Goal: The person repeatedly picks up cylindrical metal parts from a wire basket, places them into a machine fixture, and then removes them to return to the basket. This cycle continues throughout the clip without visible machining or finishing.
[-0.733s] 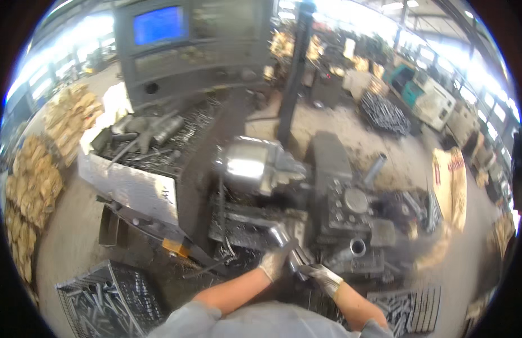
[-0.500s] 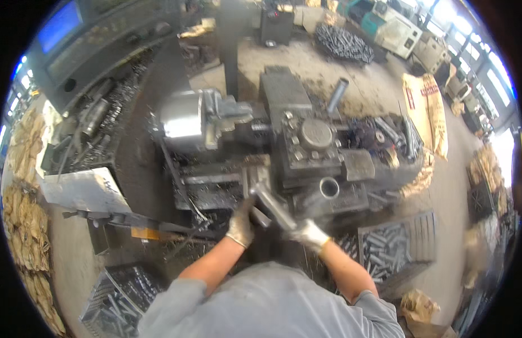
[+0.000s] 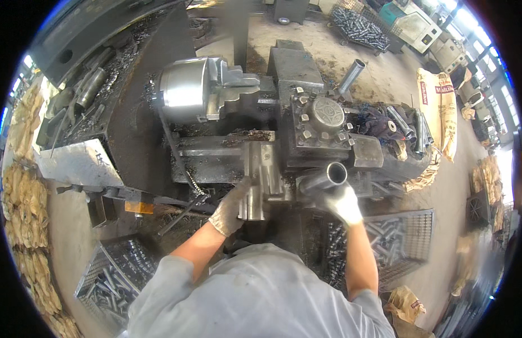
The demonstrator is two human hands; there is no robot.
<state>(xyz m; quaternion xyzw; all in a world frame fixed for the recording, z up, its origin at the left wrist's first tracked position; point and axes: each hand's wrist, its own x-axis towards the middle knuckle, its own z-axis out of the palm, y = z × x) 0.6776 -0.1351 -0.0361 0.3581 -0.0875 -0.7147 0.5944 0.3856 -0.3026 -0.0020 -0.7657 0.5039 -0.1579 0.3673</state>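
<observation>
A lathe lies before me, its round steel chuck [image 3: 185, 90] to the left of the square tool post [image 3: 323, 127]. My left hand [image 3: 230, 211], in a pale, dirty glove, is closed around the side of a short steel piece [image 3: 253, 205]. That piece overlaps the near end of a grooved metal block [image 3: 264, 163] on the lathe, and some fingers are hidden behind it. My right hand [image 3: 345, 207], gloved in white, is smeared by motion. It is at the near side of a wide, open-ended steel cylinder [image 3: 335, 173]; its fingers do not show clearly.
Wire crates of short metal tubes stand at right [image 3: 405, 236] and left [image 3: 111, 281]. An upright tube [image 3: 351, 76] is behind the tool post. Loose tools [image 3: 399, 124] lie beside a paper sack [image 3: 438, 110]. Metal chips [image 3: 111, 84] cover the left tray.
My right hand has left the steel bar beside my left hand and moved right and away from me to the open cylinder. My left hand has shifted slightly left. The head view has tilted.
</observation>
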